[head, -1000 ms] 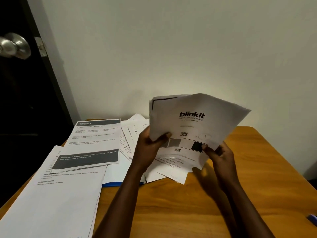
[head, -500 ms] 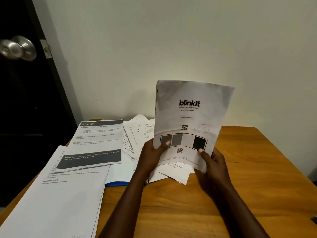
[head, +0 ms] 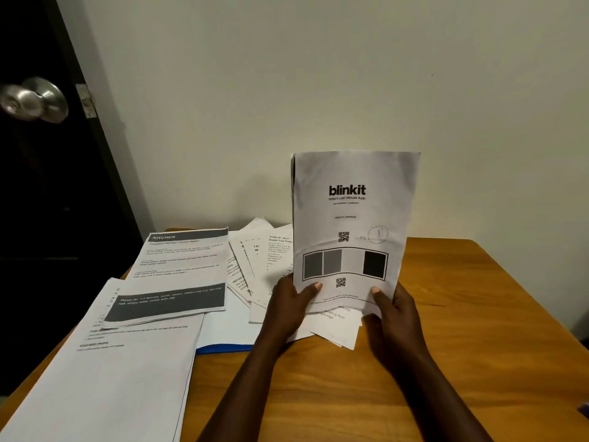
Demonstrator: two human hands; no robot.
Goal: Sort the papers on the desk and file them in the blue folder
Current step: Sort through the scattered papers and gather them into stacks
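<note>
In the head view, the right half of the wooden desk [head: 478, 330] lies bare out to its right edge, while the left half is covered with paper down to the near-left corner. The left hand [head: 291, 301] and the right hand [head: 395, 311] each clamp a bottom corner of the held stack [head: 353, 215], thumbs on the front and fingers behind. The stack stands upright over the middle of the desk, above loose papers [head: 255, 266] fanned out beneath. Only a thin strip of the blue folder [head: 223, 348] shows, at its near edge, buried under white sheets just left of the left forearm. The stack's front page reads "blinkit, India's Last Minute App", with two QR codes, a hand-drawn circle and a framed row of grey and black boxes. A KITCHEN sheet [head: 181, 272] with dark bands lies on a broad white pile [head: 121, 378] at the left. The held paper is slightly creased, and the desk shows warm wood grain. A round metal doorknob [head: 35, 98] sits on the dark door at far left.
</note>
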